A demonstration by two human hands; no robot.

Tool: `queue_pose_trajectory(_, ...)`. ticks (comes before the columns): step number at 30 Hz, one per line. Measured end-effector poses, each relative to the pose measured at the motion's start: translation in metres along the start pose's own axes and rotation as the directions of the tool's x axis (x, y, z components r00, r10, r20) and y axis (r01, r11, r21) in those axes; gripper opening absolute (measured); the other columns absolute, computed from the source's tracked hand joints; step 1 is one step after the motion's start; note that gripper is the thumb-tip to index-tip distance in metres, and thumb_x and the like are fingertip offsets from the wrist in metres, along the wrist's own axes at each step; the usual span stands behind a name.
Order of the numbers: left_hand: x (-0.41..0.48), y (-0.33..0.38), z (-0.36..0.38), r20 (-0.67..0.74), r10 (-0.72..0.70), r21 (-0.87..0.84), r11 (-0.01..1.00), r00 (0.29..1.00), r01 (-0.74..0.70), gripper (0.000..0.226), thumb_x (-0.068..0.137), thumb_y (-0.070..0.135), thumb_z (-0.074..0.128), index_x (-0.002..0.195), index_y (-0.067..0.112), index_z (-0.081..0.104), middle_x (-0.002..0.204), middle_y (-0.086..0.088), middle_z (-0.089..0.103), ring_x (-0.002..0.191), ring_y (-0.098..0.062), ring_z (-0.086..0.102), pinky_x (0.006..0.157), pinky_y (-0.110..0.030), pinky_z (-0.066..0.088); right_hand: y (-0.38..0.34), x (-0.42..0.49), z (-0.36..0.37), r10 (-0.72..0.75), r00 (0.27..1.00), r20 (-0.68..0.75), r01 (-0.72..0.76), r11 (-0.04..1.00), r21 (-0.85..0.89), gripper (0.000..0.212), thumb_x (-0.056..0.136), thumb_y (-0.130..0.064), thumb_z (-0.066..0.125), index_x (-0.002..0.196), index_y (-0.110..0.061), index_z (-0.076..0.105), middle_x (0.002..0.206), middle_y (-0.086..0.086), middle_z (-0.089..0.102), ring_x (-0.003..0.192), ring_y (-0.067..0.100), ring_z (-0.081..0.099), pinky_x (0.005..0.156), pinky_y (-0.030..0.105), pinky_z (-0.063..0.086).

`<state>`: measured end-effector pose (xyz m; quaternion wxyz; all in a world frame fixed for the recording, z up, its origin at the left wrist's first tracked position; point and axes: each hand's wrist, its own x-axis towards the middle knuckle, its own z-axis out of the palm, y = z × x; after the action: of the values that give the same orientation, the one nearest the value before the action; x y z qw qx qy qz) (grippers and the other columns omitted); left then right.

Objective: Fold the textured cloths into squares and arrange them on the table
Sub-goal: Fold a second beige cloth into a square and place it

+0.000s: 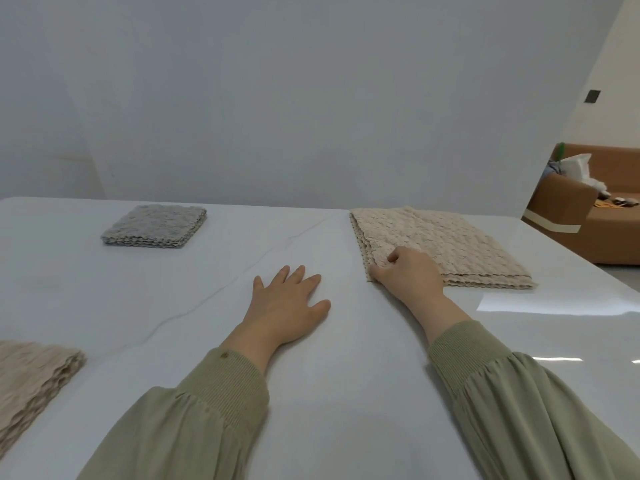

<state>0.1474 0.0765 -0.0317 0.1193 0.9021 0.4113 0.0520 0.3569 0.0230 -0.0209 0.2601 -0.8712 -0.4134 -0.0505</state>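
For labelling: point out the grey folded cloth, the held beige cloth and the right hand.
grey folded cloth [156, 223]: head view, top face.
held beige cloth [450, 237]: head view, top layer.
right hand [410, 276]: head view, its back.

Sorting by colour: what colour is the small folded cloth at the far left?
The cloth is mottled grey, seen in the head view.

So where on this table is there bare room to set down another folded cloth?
The table is bare between the grey cloth and the beige stack, beyond the left hand, and between the grey cloth and the near-left beige pile. The right side is crowded: the right hand pinches the beige stack's corner.
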Motion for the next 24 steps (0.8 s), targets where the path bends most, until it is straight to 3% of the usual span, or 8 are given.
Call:
queue_pose_trajectory(3, 0.0, 0.0, 0.0, -0.002, -0.001, -0.003, 1.0, 1.0, 0.001, 0.059, 0.094, 0.055, 0.028, 0.149, 0.036, 0.016, 0.159, 0.008, 0.004, 0.146, -0.012, -0.004, 0.116, -0.051, -0.004, 0.002, -0.001, 0.001, -0.029, 1.0, -0.007, 0.029, 0.999, 0.032, 0.024, 0.084, -0.036, 0.059, 0.094, -0.015, 0.065, 0.086, 0.003, 0.065, 0.088, 0.025, 0.059, 0.065, 0.028, 0.041)
queue_pose_trajectory(5, 0.0, 0.0, -0.001, -0.004, -0.002, -0.005, 1.0, 1.0, 0.002, 0.059, 0.094, 0.055, 0.029, 0.149, 0.036, 0.016, 0.159, 0.008, 0.004, 0.146, -0.012, -0.004, 0.116, -0.051, -0.004, 0.004, 0.0, 0.0, -0.013, 0.999, -0.029, 0.016, 0.996, 0.084, 0.021, 0.087, -0.026, 0.055, 0.074, -0.011, 0.062, 0.066, 0.005, 0.058, 0.068, 0.025, 0.054, 0.051, 0.025, 0.032)
queue_pose_trajectory(8, 0.0, 0.0, -0.001, -0.006, -0.002, -0.012, 1.0, 1.0, 0.002, 0.059, 0.094, 0.055, 0.03, 0.149, 0.035, 0.017, 0.159, 0.008, 0.004, 0.146, -0.012, -0.003, 0.116, -0.051, -0.003, 0.006, 0.002, -0.001, 0.017, 0.998, -0.059, -0.008, 0.988, 0.152, 0.039, 0.091, -0.02, 0.052, 0.054, -0.01, 0.044, 0.048, 0.003, 0.041, 0.047, 0.019, 0.038, 0.044, 0.024, 0.024)
queue_pose_trajectory(13, 0.0, 0.0, -0.001, -0.024, -0.004, -0.028, 1.0, 1.0, 0.003, 0.059, 0.093, 0.055, 0.031, 0.148, 0.035, 0.02, 0.159, 0.009, 0.007, 0.146, -0.012, -0.001, 0.116, -0.051, -0.003, -0.002, 0.003, -0.015, 0.048, 0.976, -0.212, 0.022, 0.949, 0.315, 0.04, 0.094, -0.017, 0.048, 0.054, -0.013, 0.04, 0.051, -0.001, 0.04, 0.053, 0.019, 0.038, 0.047, 0.028, 0.022)
queue_pose_trajectory(16, 0.001, 0.0, -0.001, -0.038, -0.003, -0.045, 0.999, 0.999, 0.001, 0.059, 0.093, 0.056, 0.032, 0.148, 0.036, 0.022, 0.159, 0.009, 0.009, 0.146, -0.012, 0.0, 0.116, -0.05, -0.003, -0.024, 0.005, -0.051, -0.042, 0.851, -0.523, 0.298, 0.859, 0.417, 0.028, 0.093, -0.008, 0.044, 0.065, -0.011, 0.042, 0.054, -0.005, 0.037, 0.053, 0.011, 0.036, 0.047, 0.019, 0.024)
queue_pose_trajectory(19, 0.001, -0.001, -0.001, -0.042, -0.005, -0.045, 0.999, 0.999, 0.003, 0.059, 0.093, 0.056, 0.032, 0.147, 0.035, 0.023, 0.159, 0.009, 0.01, 0.146, -0.012, 0.001, 0.116, -0.05, -0.002, -0.036, 0.005, -0.078, 0.092, 0.682, -0.726, 0.418, 0.766, 0.489, 0.018, 0.096, -0.01, 0.042, 0.08, -0.012, 0.049, 0.061, -0.01, 0.041, 0.055, 0.0, 0.042, 0.052, 0.016, 0.031)
queue_pose_trajectory(21, 0.0, -0.001, -0.001, -0.049, -0.005, -0.059, 0.998, 0.999, 0.002, 0.059, 0.093, 0.055, 0.034, 0.147, 0.034, 0.025, 0.158, 0.009, 0.011, 0.146, -0.012, 0.002, 0.116, -0.049, -0.001, -0.032, 0.005, -0.071, 0.116, 0.726, -0.677, 0.329, 0.806, 0.491, 0.017, 0.095, -0.01, 0.039, 0.09, -0.011, 0.055, 0.073, -0.001, 0.055, 0.071, 0.012, 0.052, 0.062, 0.027, 0.038)
queue_pose_trajectory(24, -0.001, -0.001, -0.003, -0.098, -0.024, -0.104, 0.994, 0.995, 0.014, 0.055, 0.095, 0.047, 0.038, 0.146, 0.028, 0.029, 0.156, 0.008, 0.02, 0.145, -0.013, 0.008, 0.117, -0.046, 0.002, -0.021, 0.004, -0.036, -0.046, 0.93, -0.364, 0.177, 0.926, 0.335, 0.031, 0.095, -0.015, 0.035, 0.118, -0.014, 0.056, 0.107, 0.012, 0.065, 0.103, 0.032, 0.054, 0.088, 0.038, 0.04)
